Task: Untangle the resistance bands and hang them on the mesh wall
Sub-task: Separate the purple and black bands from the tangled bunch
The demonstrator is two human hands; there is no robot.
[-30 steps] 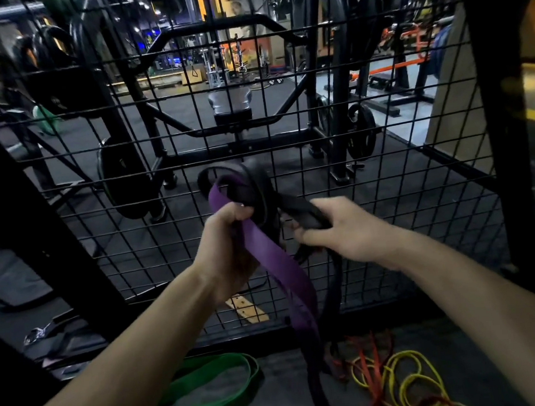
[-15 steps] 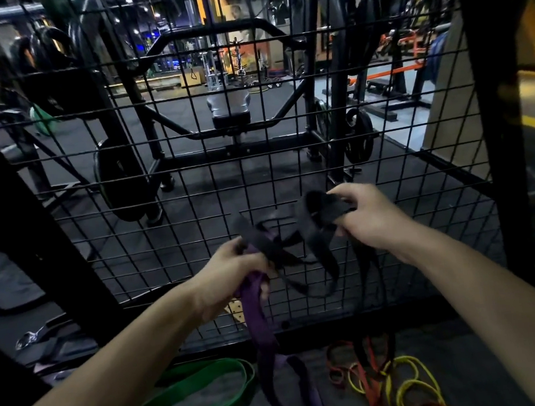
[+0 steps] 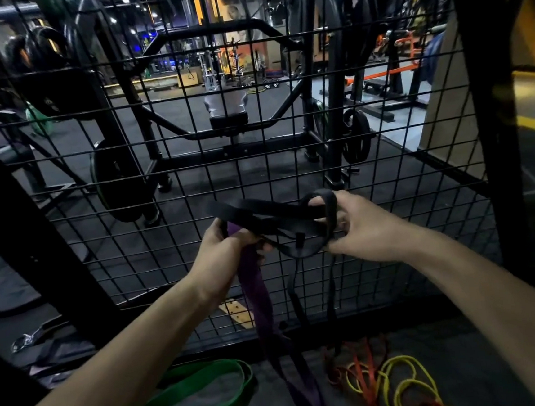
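Observation:
I stand in front of the black mesh wall (image 3: 384,147). My left hand (image 3: 222,258) grips a wide purple band (image 3: 258,297) that hangs down to the floor. A black band (image 3: 260,208) is tangled with it and stretches across between both hands. My right hand (image 3: 361,223) holds a loop of the black band, fingers curled through it. Thin black strands drop from the tangle toward the floor.
On the floor lie a green band (image 3: 195,393) at the left and a heap of yellow bands (image 3: 401,382) and orange bands (image 3: 362,372) at the right. A thick black post (image 3: 494,150) frames the mesh on the right. Gym racks and weight plates stand behind the mesh.
My hands have moved apart and level, spreading the black band sideways between them. The purple band now hangs straighter from my left hand.

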